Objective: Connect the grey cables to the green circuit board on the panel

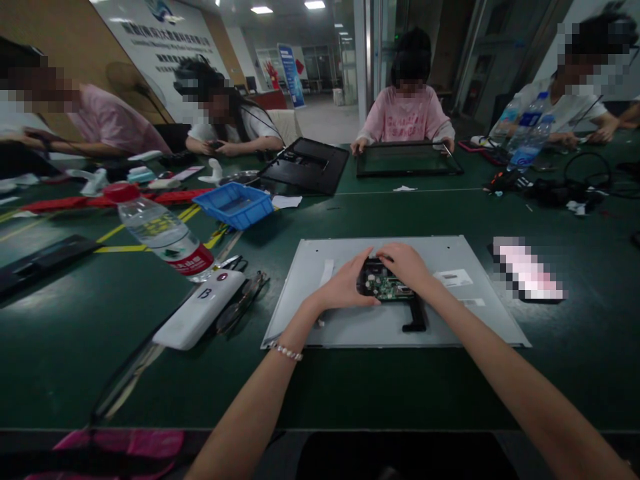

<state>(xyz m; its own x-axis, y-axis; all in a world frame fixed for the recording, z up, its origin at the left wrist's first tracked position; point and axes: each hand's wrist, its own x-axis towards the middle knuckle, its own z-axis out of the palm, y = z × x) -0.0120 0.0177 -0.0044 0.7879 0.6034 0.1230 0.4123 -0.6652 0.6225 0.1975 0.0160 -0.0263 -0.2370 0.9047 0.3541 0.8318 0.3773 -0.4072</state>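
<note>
A silvery-grey flat panel (pixel 295 313), looking like the back of a display, lies on the green table before me. Over its middle is a green circuit board (pixel 387 287) set in a black plastic bracket (pixel 416 316), whose L-shaped arm reaches towards me. My left hand (pixel 346 283) curves round the bracket's left side, thumb at the near edge and fingers at the far edge. From the right, my right hand (pixel 407 263) grips the far edge with bent fingers; its fingertips are partly hidden. White labels (pixel 454 278) show on the panel's right half.
Left of the panel are glasses (pixel 243 303), a white power bank (pixel 200 309), a water bottle (pixel 165 233) and a blue basket (pixel 235 205). A phone (pixel 527 269) lies on the right. Across the table, a person holds a black frame (pixel 409 172); other people sit nearby.
</note>
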